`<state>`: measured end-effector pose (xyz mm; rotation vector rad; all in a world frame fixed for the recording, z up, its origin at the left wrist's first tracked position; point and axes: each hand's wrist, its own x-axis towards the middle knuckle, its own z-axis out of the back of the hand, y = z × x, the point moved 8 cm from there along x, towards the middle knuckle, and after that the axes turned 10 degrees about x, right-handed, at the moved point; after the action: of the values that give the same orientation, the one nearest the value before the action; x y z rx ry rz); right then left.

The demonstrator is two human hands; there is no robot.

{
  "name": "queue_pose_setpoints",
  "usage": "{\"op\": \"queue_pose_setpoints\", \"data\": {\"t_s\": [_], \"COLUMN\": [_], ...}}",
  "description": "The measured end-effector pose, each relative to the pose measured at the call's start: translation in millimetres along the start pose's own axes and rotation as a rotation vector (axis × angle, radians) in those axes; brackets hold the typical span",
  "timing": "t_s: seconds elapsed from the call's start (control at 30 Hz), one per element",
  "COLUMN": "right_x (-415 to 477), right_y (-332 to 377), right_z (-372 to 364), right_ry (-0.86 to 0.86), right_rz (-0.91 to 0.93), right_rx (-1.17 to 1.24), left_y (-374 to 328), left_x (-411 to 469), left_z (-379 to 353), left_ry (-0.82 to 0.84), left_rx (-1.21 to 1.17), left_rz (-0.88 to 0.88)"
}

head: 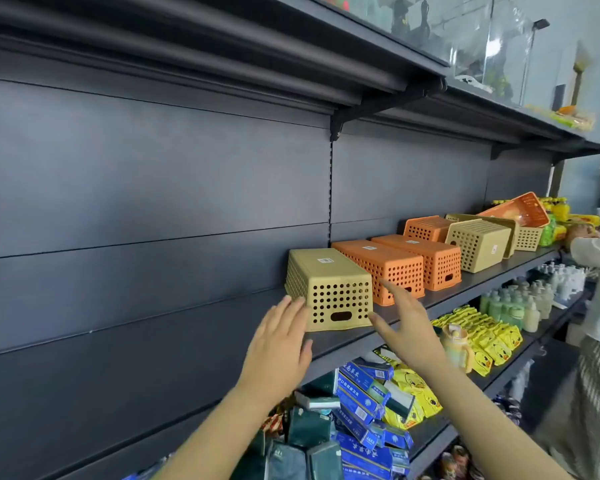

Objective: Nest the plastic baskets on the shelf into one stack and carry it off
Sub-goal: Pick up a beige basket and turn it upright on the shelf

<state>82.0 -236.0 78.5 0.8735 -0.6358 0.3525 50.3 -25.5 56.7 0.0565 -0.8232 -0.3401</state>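
Several perforated plastic baskets lie upside down in a row on the dark shelf (pixel 465 289). Nearest is a tan basket (pixel 329 289). To its right come an orange basket (pixel 378 268), a second orange basket (pixel 426 259), a tan one (pixel 478 244), a small orange one (pixel 425 227) behind, and a tilted orange basket (pixel 520 211) resting on another tan one (pixel 527 237). My left hand (pixel 278 351) is open, its fingertips at the tan basket's lower left corner. My right hand (pixel 406 327) is open just right of that basket, not touching it.
Below the shelf lie blue and green boxes (pixel 361 410) and yellow duck packets (pixel 478 337). Bottles (pixel 520 303) stand further right. Another person (pixel 596 306) stands at the right edge. A glass tank (pixel 482 36) sits on the top shelf.
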Motion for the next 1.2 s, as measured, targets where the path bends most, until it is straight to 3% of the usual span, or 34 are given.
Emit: {"op": "queue_pose_setpoints", "data": {"t_s": [0.23, 0.5, 0.67, 0.9, 1.07, 1.2], "right_x": [58, 117, 138, 148, 148, 144], "right_y": [-18, -76, -106, -122, -110, -101], "right_z": [-20, -66, -75, -82, -85, -90], "right_ry": [0.096, 0.417, 0.455, 0.434, 0.431, 0.357], "right_rz": [-0.025, -0.040, -0.013, -0.085, -0.197, -0.325], "right_rx": [-0.032, 0.043, 0.185, 0.613, 0.802, 0.934], "left_y": [34, 40, 38, 45, 54, 52], "left_x": [60, 107, 122, 114, 91, 79], "left_z": [-38, -116, -139, -129, -120, -117], "left_ry": [0.178, 0.389, 0.431, 0.249, 0.067, 0.034], "left_rx": [-0.213, -0.560, -0.621, -0.652, -0.970, -1.085], "left_rz": [0.227, 0.493, 0.487, 0.599, 0.835, 0.900]}}
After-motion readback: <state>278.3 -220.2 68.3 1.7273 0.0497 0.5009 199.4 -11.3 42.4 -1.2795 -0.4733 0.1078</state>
